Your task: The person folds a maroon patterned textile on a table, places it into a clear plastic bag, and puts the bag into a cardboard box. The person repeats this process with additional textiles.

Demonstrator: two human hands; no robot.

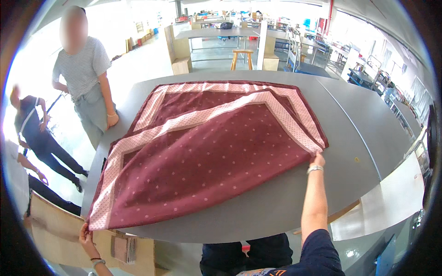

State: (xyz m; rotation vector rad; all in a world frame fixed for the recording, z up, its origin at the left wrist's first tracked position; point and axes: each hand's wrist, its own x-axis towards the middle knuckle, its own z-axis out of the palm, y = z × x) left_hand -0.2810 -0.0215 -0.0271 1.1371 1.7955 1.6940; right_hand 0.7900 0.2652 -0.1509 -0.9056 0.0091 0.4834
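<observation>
A large maroon cloth (pixel 198 161) with small pale dots and a pink patterned border lies partly folded over itself on the grey table (pixel 350 152). Its upper layer slants across the far part, whose border shows behind. At the near left, my left hand (pixel 86 234) pinches one corner just off the table's edge. My right hand (pixel 317 159) grips the corner at the right, over the tabletop. Between my hands the near edge of the cloth sags in a curve. Parts of the lower layer are hidden under the upper one.
A person in a striped shirt (pixel 85 69) stands at the table's left side, with other people (pixel 39 133) behind. Cardboard (pixel 60 230) is below my left hand; a white board (pixel 380 200) leans at the right. A wooden stool (pixel 241 57) stands beyond the table.
</observation>
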